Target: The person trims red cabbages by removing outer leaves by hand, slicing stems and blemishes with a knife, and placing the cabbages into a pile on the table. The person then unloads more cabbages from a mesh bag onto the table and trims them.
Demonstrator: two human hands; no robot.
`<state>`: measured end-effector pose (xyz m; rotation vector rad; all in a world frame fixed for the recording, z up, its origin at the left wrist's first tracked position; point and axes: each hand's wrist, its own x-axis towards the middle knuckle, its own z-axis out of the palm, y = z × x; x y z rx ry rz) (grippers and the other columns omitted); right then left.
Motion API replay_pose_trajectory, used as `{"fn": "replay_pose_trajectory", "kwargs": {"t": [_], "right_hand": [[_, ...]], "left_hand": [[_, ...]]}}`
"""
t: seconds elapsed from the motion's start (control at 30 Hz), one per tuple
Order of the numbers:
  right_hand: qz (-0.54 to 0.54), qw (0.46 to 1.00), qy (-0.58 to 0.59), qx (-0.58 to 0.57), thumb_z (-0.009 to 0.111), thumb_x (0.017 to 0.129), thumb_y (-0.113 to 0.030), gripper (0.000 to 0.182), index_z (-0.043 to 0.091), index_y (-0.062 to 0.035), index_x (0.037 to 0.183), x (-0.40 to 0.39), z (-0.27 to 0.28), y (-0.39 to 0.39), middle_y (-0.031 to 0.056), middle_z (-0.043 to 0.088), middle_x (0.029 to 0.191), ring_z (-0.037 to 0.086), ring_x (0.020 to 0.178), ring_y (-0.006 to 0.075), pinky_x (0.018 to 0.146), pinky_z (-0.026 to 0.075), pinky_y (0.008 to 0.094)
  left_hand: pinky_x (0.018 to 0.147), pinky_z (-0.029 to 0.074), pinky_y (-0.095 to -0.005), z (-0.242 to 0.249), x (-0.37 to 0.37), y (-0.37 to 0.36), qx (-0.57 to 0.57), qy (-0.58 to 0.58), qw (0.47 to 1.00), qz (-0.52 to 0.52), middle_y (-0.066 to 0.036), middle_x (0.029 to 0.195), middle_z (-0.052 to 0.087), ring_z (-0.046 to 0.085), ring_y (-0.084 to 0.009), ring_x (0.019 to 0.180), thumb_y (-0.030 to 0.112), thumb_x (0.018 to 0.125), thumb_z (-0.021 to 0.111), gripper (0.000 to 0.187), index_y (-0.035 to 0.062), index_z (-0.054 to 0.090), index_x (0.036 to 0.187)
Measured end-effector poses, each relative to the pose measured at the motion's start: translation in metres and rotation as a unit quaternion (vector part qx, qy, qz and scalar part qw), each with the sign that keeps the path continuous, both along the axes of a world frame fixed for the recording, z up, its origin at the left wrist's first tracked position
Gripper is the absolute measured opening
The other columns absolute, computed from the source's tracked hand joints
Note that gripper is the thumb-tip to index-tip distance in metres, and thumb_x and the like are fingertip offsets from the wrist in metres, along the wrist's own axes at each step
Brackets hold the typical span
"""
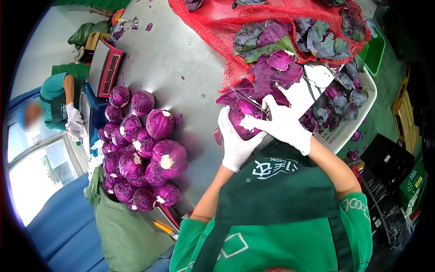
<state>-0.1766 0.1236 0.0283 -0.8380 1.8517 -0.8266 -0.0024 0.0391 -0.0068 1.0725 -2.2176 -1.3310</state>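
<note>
A purple cabbage (pixel 242 119) with a pale cut stem faces up at the near edge of the metal table. My left hand (pixel 235 140), in a white glove, cups its left and near side. My right hand (pixel 285 126), also gloved, is closed around what looks like a thin knife (pixel 248 98), its narrow blade reaching up and left over the cabbage. The right thumb lies beside the stem, and the knife's handle is hidden in the fingers. Loose purple outer leaves (pixel 267 77) lie just beyond the cabbage.
Trimmed cabbages (pixel 131 165) are heaped on the left of the metal table (pixel 195 54). A red mesh bag (pixel 206 25) with leaves lies at the back. On the right is a white basket (pixel 369 102) of leaves. Another person (pixel 56 99) stands at far left near a red-framed scale (pixel 105 68).
</note>
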Motion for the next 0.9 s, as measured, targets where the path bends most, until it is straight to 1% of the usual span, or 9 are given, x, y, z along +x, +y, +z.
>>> {"fn": "replay_pose_trajectory", "kwargs": {"t": [0.17, 0.37, 0.4, 0.43, 0.5, 0.57, 0.63, 0.77, 0.9], "right_hand": [[-0.024, 0.994, -0.106, -0.024, 0.073, 0.087, -0.039, 0.046, 0.050, -0.0033, 0.106, -0.003, -0.015, 0.008, 0.0126, 0.061, 0.076, 0.061, 0.071, 0.0243, 0.070, 0.048, 0.0372], [-0.024, 0.975, 0.206, -0.083, 0.059, 0.082, -0.008, 0.025, 0.051, -0.0030, 0.105, -0.005, -0.044, 0.037, 0.0193, 0.066, 0.092, 0.066, 0.080, 0.0369, 0.076, 0.052, 0.0475], [-0.063, 0.969, 0.226, -0.082, 0.059, 0.080, -0.006, 0.028, 0.056, -0.0017, 0.108, -0.014, -0.069, 0.049, 0.0205, 0.066, 0.099, 0.066, 0.085, 0.0377, 0.077, 0.054, 0.0458], [-0.102, 0.974, 0.196, -0.059, 0.060, 0.083, -0.007, 0.030, 0.060, -0.0019, 0.112, -0.024, -0.079, 0.055, 0.0195, 0.066, 0.102, 0.066, 0.088, 0.0377, 0.078, 0.055, 0.0425], [-0.147, 0.961, 0.227, -0.061, 0.063, 0.087, -0.012, 0.030, 0.059, -0.0030, 0.116, -0.037, -0.088, 0.053, 0.0189, 0.065, 0.104, 0.067, 0.091, 0.0364, 0.080, 0.055, 0.0412], [-0.119, 0.949, 0.274, -0.100, 0.067, 0.091, -0.033, 0.041, 0.058, -0.0053, 0.119, -0.033, -0.042, 0.032, 0.0149, 0.064, 0.094, 0.065, 0.084, 0.0327, 0.076, 0.053, 0.0387], [-0.043, 0.990, 0.125, -0.054, 0.067, 0.090, -0.042, 0.047, 0.059, -0.0058, 0.117, -0.022, -0.002, 0.014, 0.0140, 0.063, 0.091, 0.064, 0.084, 0.0308, 0.075, 0.051, 0.0386], [0.009, 0.995, -0.008, -0.098, 0.074, 0.086, -0.040, 0.047, 0.062, -0.0035, 0.113, 0.015, -0.025, -0.003, 0.0088, 0.060, 0.077, 0.060, 0.069, 0.0178, 0.063, 0.045, 0.0320], [0.043, 0.992, -0.050, -0.105, 0.074, 0.086, -0.041, 0.047, 0.060, -0.0041, 0.111, 0.018, -0.021, -0.003, 0.0070, 0.059, 0.074, 0.058, 0.067, 0.0169, 0.064, 0.044, 0.0331]], "left_hand": [[0.116, 0.029, -0.0462, 0.003, -0.001, 0.001, 0.036, 0.009, 0.999, 0.010, -0.023, 0.146, 0.031, 0.033, -0.0384, 0.138, 0.035, 0.065, 0.090, 0.111, -0.0011, 0.026, 0.148], [0.116, 0.030, -0.0462, 0.015, -0.005, 0.002, -0.043, -0.012, 0.999, -0.023, -0.022, 0.146, 0.032, 0.034, -0.0367, 0.138, 0.032, 0.065, 0.090, 0.109, 0.0017, 0.027, 0.148], [0.116, 0.030, -0.0461, 0.023, -0.006, 0.001, 0.084, 0.037, 0.995, 0.029, -0.022, 0.145, 0.033, 0.034, -0.0365, 0.138, 0.032, 0.064, 0.091, 0.110, 0.0027, 0.026, 0.149], [0.116, 0.031, -0.0460, 0.028, -0.006, 0.000, 0.211, 0.085, 0.971, 0.080, -0.022, 0.144, 0.034, 0.034, -0.0363, 0.138, 0.031, 0.064, 0.091, 0.111, 0.0038, 0.026, 0.149], [0.117, 0.031, -0.0460, 0.000, 0.018, -0.009, 0.207, 0.090, 0.972, 0.069, -0.021, 0.146, 0.030, 0.032, -0.0366, 0.139, 0.032, 0.062, 0.093, 0.115, 0.0055, 0.025, 0.150], [0.118, 0.030, -0.0464, -0.003, 0.034, -0.012, -0.053, -0.021, 0.997, -0.042, -0.021, 0.148, 0.023, 0.029, -0.0372, 0.140, 0.033, 0.060, 0.093, 0.117, 0.0054, 0.024, 0.151], [0.118, 0.029, -0.0472, 0.014, 0.036, -0.010, -0.036, -0.075, 0.995, -0.052, -0.022, 0.150, 0.016, 0.026, -0.0380, 0.142, 0.034, 0.060, 0.093, 0.119, 0.0042, 0.023, 0.152], [0.119, 0.027, -0.0473, 0.018, 0.045, -0.007, -0.022, -0.063, 0.994, -0.090, -0.024, 0.151, 0.020, 0.027, -0.0389, 0.143, 0.033, 0.062, 0.093, 0.121, 0.0030, 0.020, 0.153], [0.119, 0.027, -0.0449, -0.004, 0.054, 0.005, 0.102, 0.027, 0.994, 0.016, -0.023, 0.152, 0.024, 0.030, -0.0372, 0.143, 0.030, 0.063, 0.093, 0.122, 0.0009, 0.017, 0.153]]}}
